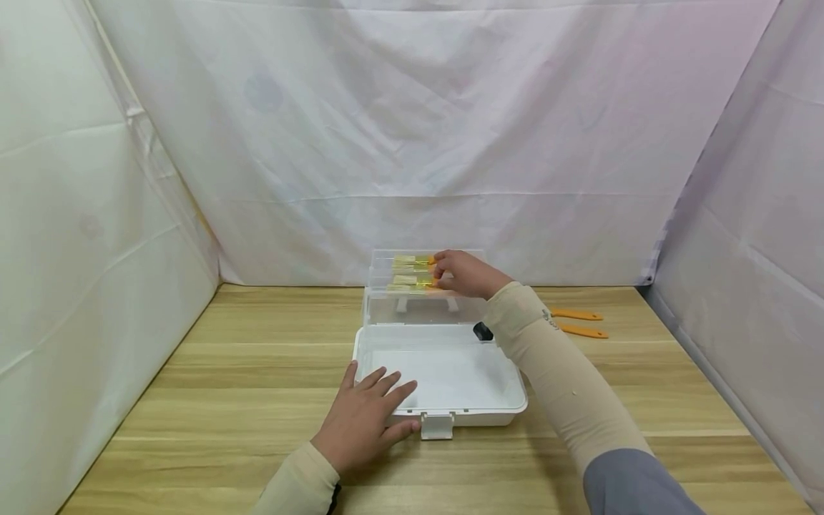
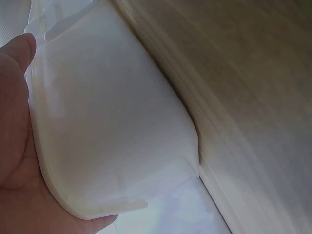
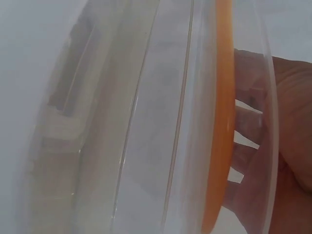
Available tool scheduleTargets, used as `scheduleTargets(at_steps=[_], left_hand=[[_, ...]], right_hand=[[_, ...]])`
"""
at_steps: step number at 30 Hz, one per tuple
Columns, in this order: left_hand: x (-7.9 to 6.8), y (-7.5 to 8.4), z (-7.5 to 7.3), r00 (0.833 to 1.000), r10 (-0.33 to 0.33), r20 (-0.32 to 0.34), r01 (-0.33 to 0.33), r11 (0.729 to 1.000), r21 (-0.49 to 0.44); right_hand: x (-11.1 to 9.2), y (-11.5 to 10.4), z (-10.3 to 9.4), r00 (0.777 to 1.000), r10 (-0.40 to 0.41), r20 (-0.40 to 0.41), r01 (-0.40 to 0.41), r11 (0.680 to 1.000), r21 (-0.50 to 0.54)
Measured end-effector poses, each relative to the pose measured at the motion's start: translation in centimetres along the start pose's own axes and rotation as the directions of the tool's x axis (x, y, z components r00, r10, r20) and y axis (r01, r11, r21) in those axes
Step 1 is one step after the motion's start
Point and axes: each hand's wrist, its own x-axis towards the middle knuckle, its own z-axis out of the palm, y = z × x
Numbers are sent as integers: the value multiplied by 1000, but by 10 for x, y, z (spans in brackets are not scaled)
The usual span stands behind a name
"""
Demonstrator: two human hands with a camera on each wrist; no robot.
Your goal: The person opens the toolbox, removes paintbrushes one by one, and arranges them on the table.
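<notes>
A white plastic case [image 1: 444, 418] stands on the table with its clear fold-out trays [image 1: 425, 309] raised at the back. Flat paintbrushes [image 1: 412, 280] with pale bristles and orange handles lie in the top tray, bristles to the left. My right hand [image 1: 473, 273] reaches over that tray, fingers bent around a brush handle. In the right wrist view, an orange handle [image 3: 224, 117] runs along the clear tray wall, and the fingers show through it. My left hand [image 1: 363, 422] rests spread on the case's front left rim, thumb beside the white latch [image 1: 437, 426].
Two orange handles [image 1: 579, 331] lie on the wooden table [image 1: 257, 386] to the right, partly behind my right forearm. A small black object [image 1: 483, 331] shows beneath that forearm. White cloth [image 1: 412, 129] hangs behind the table and along both sides.
</notes>
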Motion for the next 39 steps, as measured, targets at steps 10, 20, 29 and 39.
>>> scheduleTargets(at_steps=[10, 20, 29, 39], left_hand=[[0, -1, 2, 1000, -7, 1, 7, 1000, 1], [0, 1, 2, 1000, -3, 7, 3, 1000, 4], [0, 1, 2, 1000, 0, 24, 0, 1000, -2], [0, 0, 3, 1000, -4, 24, 4, 1000, 3]], right_hand=[[1, -1, 2, 999, 31, 5, -32, 999, 32], [-6, 7, 2, 995, -68, -70, 70, 997, 24], [-20, 2, -8, 983, -112, -145, 110, 994, -19], [-34, -3, -22, 965, -145, -218, 134, 989, -61]])
